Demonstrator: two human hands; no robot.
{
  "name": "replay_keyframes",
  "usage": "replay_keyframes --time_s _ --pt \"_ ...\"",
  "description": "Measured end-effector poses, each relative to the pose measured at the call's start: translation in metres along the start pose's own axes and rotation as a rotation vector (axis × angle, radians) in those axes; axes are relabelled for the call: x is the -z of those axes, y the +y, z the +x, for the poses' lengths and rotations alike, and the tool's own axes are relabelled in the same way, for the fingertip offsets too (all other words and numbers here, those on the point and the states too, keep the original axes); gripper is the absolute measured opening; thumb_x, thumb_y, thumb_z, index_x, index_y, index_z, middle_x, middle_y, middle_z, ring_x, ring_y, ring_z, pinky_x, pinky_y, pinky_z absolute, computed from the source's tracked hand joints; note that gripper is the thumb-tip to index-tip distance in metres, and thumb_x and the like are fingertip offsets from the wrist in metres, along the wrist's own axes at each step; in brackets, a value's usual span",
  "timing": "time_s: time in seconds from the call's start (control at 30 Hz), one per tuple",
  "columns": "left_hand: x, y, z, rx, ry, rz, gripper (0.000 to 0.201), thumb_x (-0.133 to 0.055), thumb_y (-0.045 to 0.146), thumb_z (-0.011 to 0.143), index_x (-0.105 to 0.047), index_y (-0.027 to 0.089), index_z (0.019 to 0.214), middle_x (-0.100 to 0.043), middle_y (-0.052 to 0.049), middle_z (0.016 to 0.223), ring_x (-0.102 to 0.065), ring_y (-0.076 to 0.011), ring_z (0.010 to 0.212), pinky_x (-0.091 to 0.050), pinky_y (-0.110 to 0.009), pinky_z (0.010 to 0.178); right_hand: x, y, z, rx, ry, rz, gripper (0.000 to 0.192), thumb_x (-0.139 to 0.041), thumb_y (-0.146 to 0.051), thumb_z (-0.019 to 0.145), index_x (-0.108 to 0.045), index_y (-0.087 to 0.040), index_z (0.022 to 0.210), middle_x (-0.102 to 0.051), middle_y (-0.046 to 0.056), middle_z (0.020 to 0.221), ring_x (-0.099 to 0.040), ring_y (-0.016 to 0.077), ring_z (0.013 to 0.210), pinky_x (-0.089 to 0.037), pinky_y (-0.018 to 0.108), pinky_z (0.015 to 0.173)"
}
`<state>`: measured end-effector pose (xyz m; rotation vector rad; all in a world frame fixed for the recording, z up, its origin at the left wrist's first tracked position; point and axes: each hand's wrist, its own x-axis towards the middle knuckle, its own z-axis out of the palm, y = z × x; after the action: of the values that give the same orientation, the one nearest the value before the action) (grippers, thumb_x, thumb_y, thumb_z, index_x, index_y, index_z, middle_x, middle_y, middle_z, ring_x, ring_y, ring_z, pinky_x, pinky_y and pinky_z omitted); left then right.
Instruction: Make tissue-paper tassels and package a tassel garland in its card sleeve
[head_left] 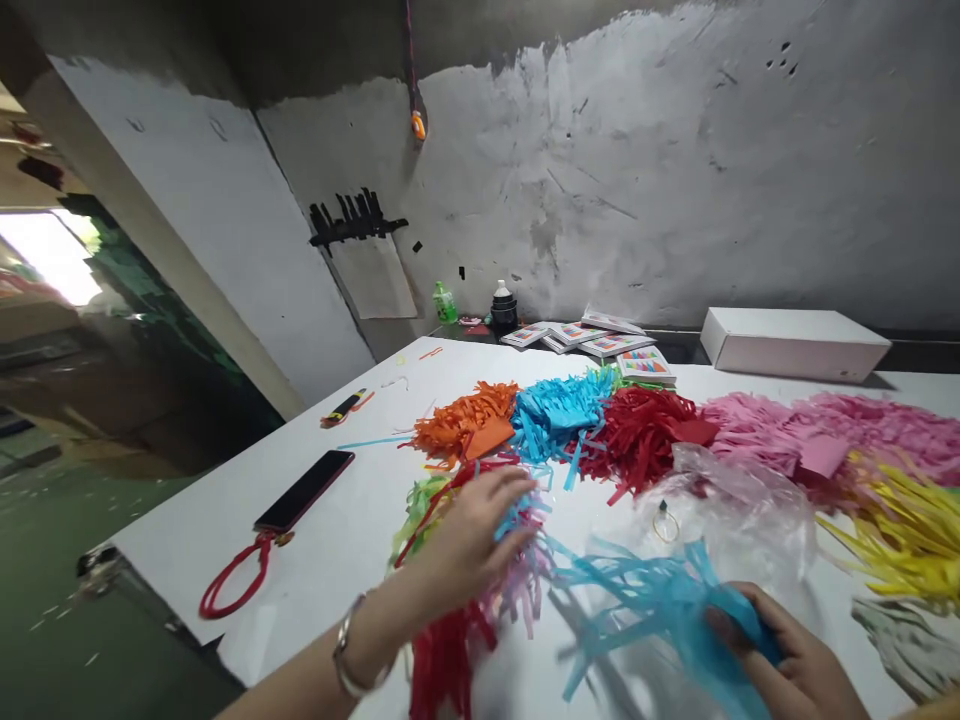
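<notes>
I have both hands in view over the white desk (360, 520). My right hand (780, 650) grips a blue tassel bundle (675, 605) by its gathered end, fingers closed on it, with the loose strips fanning towards my left hand (480, 525). That left hand lies over a mixed-colour bundle (446, 655) of green, red, blue and pink strips, its fingers loosely curled; I cannot tell whether they grasp anything or only rest there. A strip of desk surface shows between the two bundles, narrowest where the blue tips reach the pink strips.

Beyond the hands, a row closes off the far side: an orange bundle (465, 420), a bright blue bundle (562, 405), a dark red bundle (637, 435) and pink bundles (754, 425), side by side. A clear plastic bag (750, 505) lies just beyond my right hand, and a yellow bundle (904, 530) bounds the space to its right. Farther out, a white box (799, 343) and printed packets (645, 365) sit towards the wall (637, 200).

The widest stretch of desk surface is left of my left hand, running out to the slanting left edge. A phone (304, 492) lies in it, its red strap (262, 565) looping near that edge, and a yellow-and-black cutter (345, 405) lies beyond the phone, also towards the edge.
</notes>
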<state>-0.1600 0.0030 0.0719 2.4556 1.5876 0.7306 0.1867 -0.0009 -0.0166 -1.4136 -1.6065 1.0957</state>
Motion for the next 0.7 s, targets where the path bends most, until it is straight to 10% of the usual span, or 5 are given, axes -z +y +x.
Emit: replay_keyframes --time_s 0.1,0.17,0.3,0.5,0.7 --pt "-0.035 0.062 -0.023 -0.333 0.0 -0.025 0.079 -0.073 0.053 0.082 -0.039 0.027 0.148 -0.048 -0.019 0.148 -0.05 -0.0364 0.131 -0.046 -0.052 0.105 -0.029 -0.01 -0.015 -0.017 -0.014 0.162 0.043 -0.061 -0.06 0.084 -0.069 -0.021 0.099 -0.072 0.003 0.083 -0.067 0.0216 0.074 -0.056 0.027 0.064" --pt "-0.062 0.087 -0.032 -0.454 0.005 -0.011 0.05 -0.062 0.033 0.094 -0.048 0.025 0.141 -0.061 -0.017 0.134 -0.062 -0.0308 0.115 -0.053 -0.045 0.094 -0.04 -0.01 -0.025 -0.038 -0.092 0.278 0.048 -0.06 -0.062 0.085 -0.069 -0.019 0.104 -0.073 0.005 0.088 -0.069 0.0239 0.079 -0.058 0.031 0.069" --pt "-0.096 0.097 -0.042 -0.36 0.159 -0.126 0.026 -0.045 0.012 0.098 -0.062 0.017 0.116 -0.07 -0.011 0.093 -0.068 -0.0194 0.079 -0.056 -0.028 0.069 -0.034 0.005 -0.056 0.092 0.142 0.09 0.045 -0.052 -0.058 0.094 -0.063 -0.022 0.118 -0.072 0.01 0.11 -0.07 0.0262 0.093 -0.059 0.034 0.073" --pt "-0.11 0.11 -0.059 -0.287 0.18 -0.069 0.023 -0.047 0.013 0.095 -0.063 0.019 0.11 -0.066 -0.008 0.086 -0.063 -0.0197 0.076 -0.053 -0.028 0.064 -0.023 0.008 -0.09 0.84 0.399 -0.542 0.038 -0.064 -0.034 0.092 -0.058 -0.02 0.126 -0.068 0.012 0.117 -0.063 0.0298 0.112 -0.041 0.048 0.105" --pt "-0.112 0.124 -0.078 -0.22 0.241 0.079 0.027 -0.057 0.016 0.088 -0.061 0.02 0.115 -0.06 -0.018 0.124 -0.058 -0.0332 0.114 -0.051 -0.052 0.093 -0.029 0.023 -0.086 0.83 0.428 -0.769 0.031 -0.048 -0.003 0.091 -0.065 -0.018 0.111 -0.072 0.005 0.09 -0.067 0.0209 0.087 -0.035 0.048 0.106"
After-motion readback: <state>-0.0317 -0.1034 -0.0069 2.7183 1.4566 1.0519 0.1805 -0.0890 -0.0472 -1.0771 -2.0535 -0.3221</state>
